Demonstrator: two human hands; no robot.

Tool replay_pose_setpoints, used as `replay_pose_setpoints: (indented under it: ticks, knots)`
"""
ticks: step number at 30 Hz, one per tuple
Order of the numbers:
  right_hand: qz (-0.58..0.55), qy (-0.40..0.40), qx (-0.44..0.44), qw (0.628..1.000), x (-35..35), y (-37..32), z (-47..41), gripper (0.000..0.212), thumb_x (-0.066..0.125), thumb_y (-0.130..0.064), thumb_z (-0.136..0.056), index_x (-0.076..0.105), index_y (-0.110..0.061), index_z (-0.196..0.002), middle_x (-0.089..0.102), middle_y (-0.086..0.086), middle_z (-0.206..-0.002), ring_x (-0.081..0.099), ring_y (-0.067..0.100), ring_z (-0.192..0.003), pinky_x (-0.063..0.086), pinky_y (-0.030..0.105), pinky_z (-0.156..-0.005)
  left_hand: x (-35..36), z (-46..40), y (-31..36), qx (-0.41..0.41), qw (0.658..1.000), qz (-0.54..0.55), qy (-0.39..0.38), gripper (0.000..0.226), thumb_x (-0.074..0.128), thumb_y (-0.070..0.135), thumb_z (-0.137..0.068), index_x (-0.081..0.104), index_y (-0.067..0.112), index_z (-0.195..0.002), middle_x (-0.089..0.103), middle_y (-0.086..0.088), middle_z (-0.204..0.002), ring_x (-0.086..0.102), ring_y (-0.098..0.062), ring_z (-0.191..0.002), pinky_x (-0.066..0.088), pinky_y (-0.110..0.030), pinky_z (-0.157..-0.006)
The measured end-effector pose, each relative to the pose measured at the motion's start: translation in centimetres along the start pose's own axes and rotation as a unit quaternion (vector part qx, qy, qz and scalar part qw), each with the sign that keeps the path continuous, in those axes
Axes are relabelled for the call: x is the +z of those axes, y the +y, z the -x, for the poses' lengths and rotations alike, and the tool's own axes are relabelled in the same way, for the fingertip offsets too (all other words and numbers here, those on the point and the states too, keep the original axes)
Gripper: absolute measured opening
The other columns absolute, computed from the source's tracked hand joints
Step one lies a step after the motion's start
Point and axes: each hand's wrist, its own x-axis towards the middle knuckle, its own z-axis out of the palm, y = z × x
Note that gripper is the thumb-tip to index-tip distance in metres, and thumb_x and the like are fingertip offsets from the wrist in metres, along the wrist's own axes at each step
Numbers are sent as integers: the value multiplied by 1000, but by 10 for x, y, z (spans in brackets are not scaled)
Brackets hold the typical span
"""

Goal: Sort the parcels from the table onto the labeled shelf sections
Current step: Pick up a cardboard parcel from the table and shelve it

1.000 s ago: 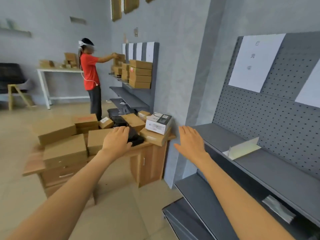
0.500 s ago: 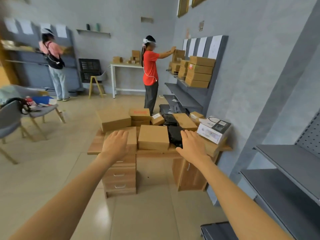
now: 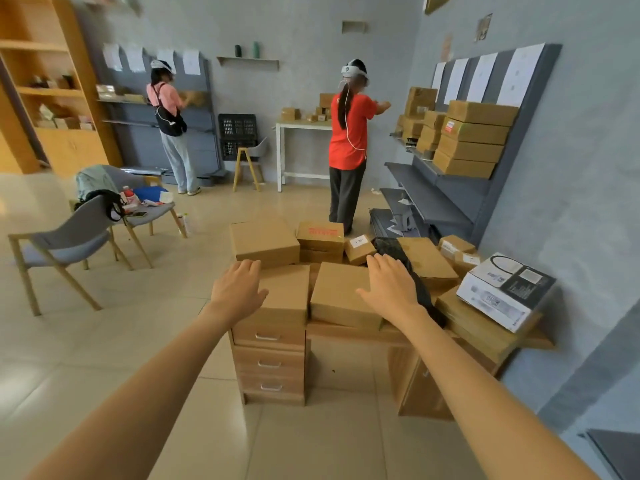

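A wooden desk [image 3: 353, 332] ahead carries several brown cardboard parcels, a black bag [image 3: 398, 258] and a white printed box [image 3: 504, 291] at its right end. My left hand [image 3: 237, 287] is stretched forward with straight fingers, held over the left front parcel [image 3: 289, 294]. My right hand [image 3: 389, 287] is likewise outstretched with spread fingers, in front of the middle front parcel [image 3: 337, 294] and the black bag. Both hands hold nothing. Whether they touch the parcels I cannot tell.
A person in a red top [image 3: 348, 140] stands behind the desk at a grey labeled shelf [image 3: 460, 174] stacked with boxes. Another person [image 3: 171, 123] faces a far shelf. Grey chairs [image 3: 65, 244] stand at left. A grey shelf corner [image 3: 614, 452] shows at lower right.
My view has swung left, away from the grey pegboard shelf and toward the desk. Both empty hands have stayed outstretched and now hover nearer the front parcels.
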Motion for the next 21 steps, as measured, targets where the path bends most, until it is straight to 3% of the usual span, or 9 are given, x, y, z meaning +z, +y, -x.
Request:
replay_pose_setpoints:
  ticks: [8, 13, 21]
  knots:
    - [-24, -17, -54, 998, 37, -22, -66, 75, 62, -47, -88, 33, -10, -146, 41, 7, -147, 34, 24, -138, 26, 37, -114, 28, -40, -44, -69, 997, -7, -24, 59, 61, 42, -88, 43, 11, -134, 50, -6, -138, 44, -27, -128, 43, -38, -98]
    - [-15, -46, -72, 996, 70, -29, -102, 72, 62, -43, -89, 33, -10, -146, 42, 7, -146, 36, 23, -137, 27, 36, -113, 56, -69, -65, -86, 995, -10, -45, 68, 60, 41, -89, 32, 12, -144, 48, -6, -140, 46, -28, -127, 41, -37, -100]
    - [10, -86, -94, 992, 136, -43, -192, 58, 62, -40, -90, 44, -11, -137, 48, 5, -140, 41, 22, -133, 30, 36, -112, 105, -138, -120, -110, 991, -25, -70, 52, 57, 36, -91, 45, 11, -135, 51, -8, -136, 48, -26, -124, 41, -34, -99]
